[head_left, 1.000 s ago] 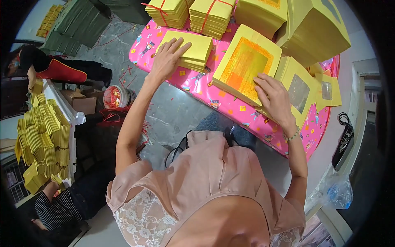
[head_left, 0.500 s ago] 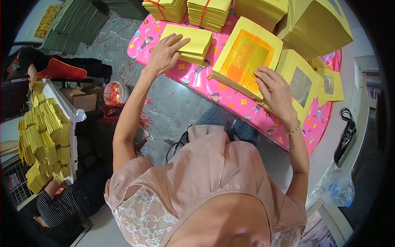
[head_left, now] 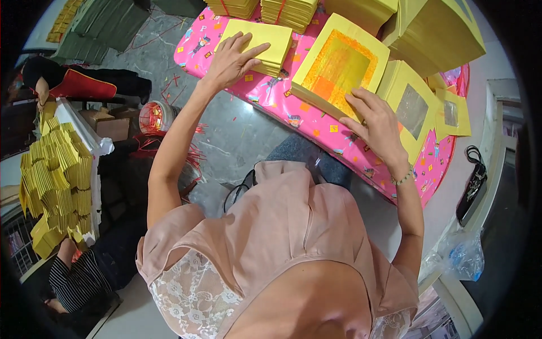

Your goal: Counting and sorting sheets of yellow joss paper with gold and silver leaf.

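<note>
Orange-panelled paper stack: your right hand, loosely curled, has lowered its thumb to the near edge, seemingly steadying it; your left hand rests unclenched atop folded paper.

Left hand on yellow stack, right hand seemingly touching orange-patterned pile

Dark green stacks fill the upper left; left of centre, a tub holds red strips near a cardboard box. A clear plastic bag lies lower right.
</note>
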`<state>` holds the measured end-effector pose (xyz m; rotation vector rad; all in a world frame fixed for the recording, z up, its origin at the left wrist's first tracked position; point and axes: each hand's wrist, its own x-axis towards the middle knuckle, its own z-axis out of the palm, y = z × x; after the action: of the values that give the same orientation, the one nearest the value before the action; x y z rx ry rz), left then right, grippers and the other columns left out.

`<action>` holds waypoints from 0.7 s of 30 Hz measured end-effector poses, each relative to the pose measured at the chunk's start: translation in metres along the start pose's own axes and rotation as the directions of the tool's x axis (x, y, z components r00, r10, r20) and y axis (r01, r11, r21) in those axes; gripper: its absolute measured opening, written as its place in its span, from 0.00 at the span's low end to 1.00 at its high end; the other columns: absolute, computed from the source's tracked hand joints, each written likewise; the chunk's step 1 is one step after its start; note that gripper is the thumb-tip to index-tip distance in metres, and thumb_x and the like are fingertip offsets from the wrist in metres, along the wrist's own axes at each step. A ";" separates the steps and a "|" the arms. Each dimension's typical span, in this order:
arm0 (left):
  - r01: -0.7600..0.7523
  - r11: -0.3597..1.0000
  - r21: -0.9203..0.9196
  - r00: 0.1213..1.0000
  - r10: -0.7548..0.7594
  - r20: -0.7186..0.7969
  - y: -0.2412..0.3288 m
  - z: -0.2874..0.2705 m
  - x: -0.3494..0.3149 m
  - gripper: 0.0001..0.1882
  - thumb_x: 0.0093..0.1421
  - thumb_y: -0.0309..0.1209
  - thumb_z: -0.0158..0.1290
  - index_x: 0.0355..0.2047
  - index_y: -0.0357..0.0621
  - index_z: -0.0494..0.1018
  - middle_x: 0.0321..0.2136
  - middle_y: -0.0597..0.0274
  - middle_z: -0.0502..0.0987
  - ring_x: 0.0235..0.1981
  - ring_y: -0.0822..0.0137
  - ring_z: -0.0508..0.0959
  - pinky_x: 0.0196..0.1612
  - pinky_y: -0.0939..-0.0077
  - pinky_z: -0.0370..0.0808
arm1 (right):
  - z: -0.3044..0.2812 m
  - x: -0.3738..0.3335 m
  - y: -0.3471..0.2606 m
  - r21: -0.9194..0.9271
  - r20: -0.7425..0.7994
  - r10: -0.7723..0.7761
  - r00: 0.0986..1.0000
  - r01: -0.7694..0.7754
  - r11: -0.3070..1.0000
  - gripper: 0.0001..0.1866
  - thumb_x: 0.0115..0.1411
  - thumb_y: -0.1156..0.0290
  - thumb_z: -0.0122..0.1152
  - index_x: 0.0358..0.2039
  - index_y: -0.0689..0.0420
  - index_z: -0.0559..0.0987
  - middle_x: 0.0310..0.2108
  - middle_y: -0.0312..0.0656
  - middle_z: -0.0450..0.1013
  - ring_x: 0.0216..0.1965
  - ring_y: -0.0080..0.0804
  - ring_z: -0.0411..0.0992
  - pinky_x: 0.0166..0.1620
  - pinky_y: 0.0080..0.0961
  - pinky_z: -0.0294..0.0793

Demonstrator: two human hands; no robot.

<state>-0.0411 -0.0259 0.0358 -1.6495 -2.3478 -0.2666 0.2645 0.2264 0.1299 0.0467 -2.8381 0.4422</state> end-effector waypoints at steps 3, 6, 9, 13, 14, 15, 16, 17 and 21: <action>-0.002 0.999 -0.040 1.000 0.002 0.004 0.000 -0.002 0.003 0.24 0.70 0.52 0.43 0.65 0.75 0.66 0.61 0.49 0.68 0.64 0.46 0.65 0.65 0.49 0.61 | 0.005 -0.002 0.001 -0.021 -0.008 0.000 1.000 0.000 1.000 0.20 0.56 0.61 0.69 0.45 0.60 0.81 0.48 0.47 0.76 0.50 0.45 0.75 0.53 0.38 0.74; 0.001 0.996 -0.086 1.000 0.000 0.019 -0.001 -0.007 0.003 0.24 0.70 0.51 0.44 0.65 0.72 0.67 0.62 0.49 0.67 0.65 0.46 0.63 0.67 0.49 0.58 | 0.007 -0.001 0.003 0.027 -0.038 -0.010 0.999 0.011 1.000 0.17 0.56 0.62 0.69 0.41 0.61 0.82 0.44 0.46 0.77 0.46 0.44 0.76 0.49 0.36 0.76; 0.020 0.994 -0.104 1.000 -0.020 0.000 0.000 -0.015 0.006 0.25 0.69 0.51 0.44 0.65 0.69 0.67 0.63 0.50 0.66 0.66 0.45 0.62 0.68 0.49 0.56 | 0.008 -0.002 0.010 0.122 -0.046 0.006 0.999 0.000 0.992 0.12 0.59 0.67 0.67 0.38 0.61 0.84 0.41 0.45 0.78 0.44 0.42 0.77 0.46 0.33 0.78; 0.031 0.995 -0.100 0.999 -0.030 0.018 -0.001 -0.025 0.010 0.26 0.69 0.51 0.44 0.65 0.66 0.67 0.64 0.51 0.66 0.67 0.46 0.61 0.69 0.49 0.55 | 0.010 0.002 0.015 0.231 -0.058 0.053 0.997 -0.038 0.972 0.09 0.60 0.68 0.66 0.34 0.62 0.84 0.36 0.45 0.79 0.40 0.41 0.77 0.43 0.33 0.77; 0.012 0.998 -0.068 1.000 -0.012 -0.002 0.001 -0.030 0.013 0.26 0.69 0.51 0.46 0.65 0.63 0.67 0.63 0.51 0.66 0.66 0.46 0.61 0.68 0.49 0.56 | 0.010 0.003 0.014 0.273 -0.045 0.080 0.996 -0.065 0.960 0.09 0.61 0.68 0.65 0.34 0.62 0.84 0.35 0.45 0.78 0.39 0.41 0.77 0.42 0.32 0.77; 0.003 0.998 -0.069 1.000 -0.004 -0.005 0.005 -0.033 0.016 0.26 0.69 0.51 0.46 0.65 0.63 0.67 0.63 0.51 0.66 0.66 0.46 0.61 0.68 0.49 0.56 | 0.010 0.004 0.015 0.315 -0.030 0.106 0.994 -0.091 0.945 0.09 0.61 0.69 0.64 0.33 0.62 0.84 0.33 0.45 0.78 0.37 0.40 0.77 0.41 0.32 0.76; -0.016 0.992 -0.123 0.999 0.011 -0.041 0.009 -0.036 0.019 0.27 0.68 0.52 0.46 0.65 0.62 0.67 0.63 0.51 0.67 0.65 0.46 0.62 0.68 0.48 0.56 | 0.011 0.005 0.016 0.312 -0.034 0.111 0.993 -0.095 0.945 0.09 0.61 0.69 0.64 0.33 0.62 0.84 0.33 0.45 0.78 0.37 0.40 0.77 0.41 0.32 0.76; -0.035 0.984 -0.175 0.997 0.022 -0.075 0.017 -0.043 0.023 0.27 0.68 0.52 0.47 0.64 0.61 0.68 0.62 0.51 0.67 0.65 0.46 0.62 0.67 0.47 0.56 | 0.012 0.006 0.017 0.339 -0.036 0.135 0.990 -0.115 0.934 0.10 0.61 0.68 0.64 0.32 0.62 0.84 0.32 0.44 0.78 0.36 0.41 0.76 0.40 0.33 0.76; -0.128 0.825 -0.550 0.990 0.139 -0.022 0.070 -0.073 0.047 0.24 0.62 0.44 0.58 0.56 0.52 0.76 0.54 0.52 0.75 0.57 0.50 0.72 0.61 0.56 0.67 | 0.011 0.005 0.022 0.441 -0.009 0.216 0.976 -0.190 0.877 0.12 0.61 0.66 0.63 0.30 0.62 0.83 0.30 0.44 0.78 0.34 0.41 0.75 0.40 0.34 0.75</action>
<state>0.0176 0.0181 0.1200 -2.0532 -2.2805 -0.9844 0.2550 0.2444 0.1152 -0.1777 -2.6359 1.1041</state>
